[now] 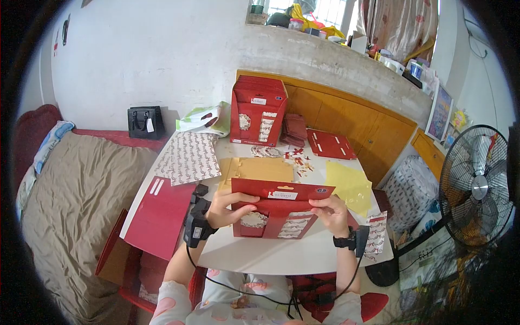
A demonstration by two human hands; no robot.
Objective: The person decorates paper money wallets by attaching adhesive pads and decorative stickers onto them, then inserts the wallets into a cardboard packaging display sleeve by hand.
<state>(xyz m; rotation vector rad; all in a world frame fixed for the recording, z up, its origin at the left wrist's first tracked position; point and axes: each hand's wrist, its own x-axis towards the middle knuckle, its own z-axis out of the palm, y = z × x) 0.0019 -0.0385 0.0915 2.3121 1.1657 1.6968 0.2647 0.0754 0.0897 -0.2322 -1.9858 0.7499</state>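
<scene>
A red cardboard package (281, 225) with a hang hole and a white label stands upright before me over the white table. Patterned paper shows through its front openings. My left hand (227, 208) grips its left edge, thumb across the front. At its upper right, my right hand (330, 210) pinches the package between thumb and fingers. Behind it lies a tan cardboard sheet (260, 169), partly covered. Small red and white cut-out pieces (298, 160) are scattered beyond that sheet, near white patterned tags (265, 151).
A red display box (258, 111) full of similar packages stands at the table's back. Patterned sheets (192, 157) and a red sheet (157, 208) lie left; a yellow sheet (349, 187) and red panel (331, 144) lie right. A black fan (476, 187) stands beyond the right side.
</scene>
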